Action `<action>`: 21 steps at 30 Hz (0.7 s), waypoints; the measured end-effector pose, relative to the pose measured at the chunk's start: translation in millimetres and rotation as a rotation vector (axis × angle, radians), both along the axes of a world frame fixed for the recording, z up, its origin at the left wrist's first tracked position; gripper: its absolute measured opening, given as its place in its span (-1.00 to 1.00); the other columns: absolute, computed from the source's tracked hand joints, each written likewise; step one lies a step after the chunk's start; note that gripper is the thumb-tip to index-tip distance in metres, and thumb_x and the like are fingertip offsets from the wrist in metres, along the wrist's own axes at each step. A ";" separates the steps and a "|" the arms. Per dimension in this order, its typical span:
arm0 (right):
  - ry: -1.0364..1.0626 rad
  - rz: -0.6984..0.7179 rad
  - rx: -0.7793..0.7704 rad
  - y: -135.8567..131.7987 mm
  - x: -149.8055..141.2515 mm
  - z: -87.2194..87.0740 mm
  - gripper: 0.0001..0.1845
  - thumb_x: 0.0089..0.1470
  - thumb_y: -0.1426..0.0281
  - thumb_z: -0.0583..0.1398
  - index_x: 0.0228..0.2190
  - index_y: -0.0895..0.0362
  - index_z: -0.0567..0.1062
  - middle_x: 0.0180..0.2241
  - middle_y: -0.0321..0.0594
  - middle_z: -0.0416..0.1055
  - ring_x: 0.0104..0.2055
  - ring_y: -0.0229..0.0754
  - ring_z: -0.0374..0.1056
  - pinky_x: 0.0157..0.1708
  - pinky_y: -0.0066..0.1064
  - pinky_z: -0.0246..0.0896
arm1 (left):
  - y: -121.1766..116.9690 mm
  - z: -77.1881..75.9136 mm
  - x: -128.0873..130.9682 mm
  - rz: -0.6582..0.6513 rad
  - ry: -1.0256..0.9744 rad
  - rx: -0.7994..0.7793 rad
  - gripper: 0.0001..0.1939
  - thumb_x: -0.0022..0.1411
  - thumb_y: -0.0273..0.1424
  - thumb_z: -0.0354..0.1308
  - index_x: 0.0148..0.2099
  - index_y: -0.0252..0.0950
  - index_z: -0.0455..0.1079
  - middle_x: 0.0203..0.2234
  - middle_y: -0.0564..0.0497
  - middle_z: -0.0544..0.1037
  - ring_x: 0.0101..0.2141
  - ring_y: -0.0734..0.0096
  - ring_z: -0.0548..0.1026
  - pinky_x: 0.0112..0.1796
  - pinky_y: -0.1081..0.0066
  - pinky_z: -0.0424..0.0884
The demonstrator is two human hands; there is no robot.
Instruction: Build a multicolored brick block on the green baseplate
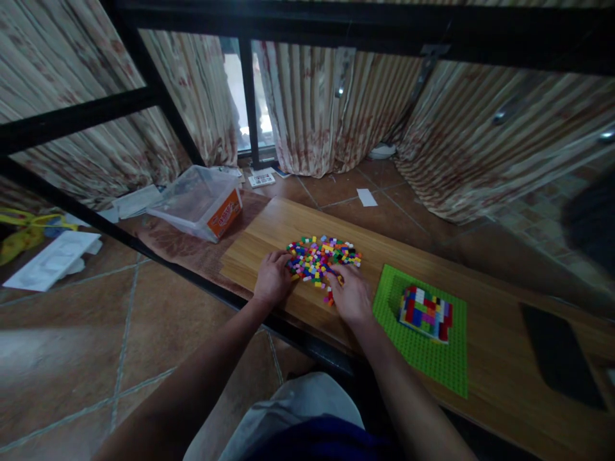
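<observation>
- left hand [273, 276] curls at the left edge of the loose bricks [317, 257]
- right hand [350, 291] bends over their right side; cannot tell if either hand pinches one
- loose bricks lie on the wooden table [273, 223], left of a green board [432, 356]

Striped curtains [302, 109] hang far across, parting at a bright window [235, 83]; brown tiled floor [72, 358] lies near left.

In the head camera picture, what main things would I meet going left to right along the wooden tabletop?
The person's left hand → a pile of small colourful bricks → the right hand → a green studded baseplate bearing a brick block → a flat black rectangle.
</observation>
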State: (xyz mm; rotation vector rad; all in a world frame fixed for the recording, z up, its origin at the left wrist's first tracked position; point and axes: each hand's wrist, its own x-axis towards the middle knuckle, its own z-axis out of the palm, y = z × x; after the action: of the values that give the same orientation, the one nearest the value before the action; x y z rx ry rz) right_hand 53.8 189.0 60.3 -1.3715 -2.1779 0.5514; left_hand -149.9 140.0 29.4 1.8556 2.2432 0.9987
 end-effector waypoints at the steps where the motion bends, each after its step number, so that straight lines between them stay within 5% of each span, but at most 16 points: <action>1: -0.031 0.007 0.011 3.9 -7.6 -0.3 -0.73 0.25 0.31 0.14 -0.16 0.11 0.61 -0.17 -0.09 0.53 -0.09 -0.05 0.42 -0.03 -0.27 0.25 | -0.2 0.4 0.3 0.002 0.002 0.002 -0.57 0.17 -0.66 -0.01 -0.01 -0.30 0.52 -0.04 -0.10 0.55 -0.01 0.21 0.45 0.10 0.21 0.42; 6: -0.083 0.042 0.026 11.9 -25.0 -2.1 -0.79 0.21 0.37 0.17 -0.29 0.11 0.63 -0.23 -0.06 0.53 -0.12 -0.02 0.40 -0.03 -0.23 0.23 | -1.0 2.0 0.4 0.006 0.020 0.011 -0.57 0.15 -0.68 0.01 -0.01 -0.28 0.52 -0.05 -0.10 0.55 -0.01 0.21 0.46 0.09 0.21 0.42; 14: 0.698 -0.132 -0.325 -6.8 6.4 10.1 -0.71 0.07 0.16 0.23 -0.31 0.10 0.59 -0.36 -0.23 0.57 -0.32 -0.14 0.44 -0.25 -0.31 0.32 | -0.1 2.1 -2.6 -0.008 0.030 0.006 -0.59 0.17 -0.65 0.00 -0.03 -0.28 0.52 -0.06 -0.11 0.56 -0.01 0.17 0.47 0.09 0.18 0.42; 21: 0.917 -0.183 -0.459 -29.1 29.6 25.3 -0.68 -0.03 0.09 0.30 -0.34 0.07 0.60 -0.48 -0.32 0.47 -0.44 -0.24 0.33 -0.40 -0.40 0.25 | 1.3 1.7 -7.6 -0.012 0.021 0.004 -0.59 0.18 -0.60 -0.02 -0.02 -0.29 0.53 -0.05 -0.13 0.56 -0.01 0.13 0.47 0.10 0.14 0.41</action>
State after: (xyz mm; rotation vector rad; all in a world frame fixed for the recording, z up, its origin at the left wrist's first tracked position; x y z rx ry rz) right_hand 83.3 160.0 85.6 -1.1580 -1.2113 1.3442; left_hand -157.5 141.4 31.1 1.8874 2.2411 0.9866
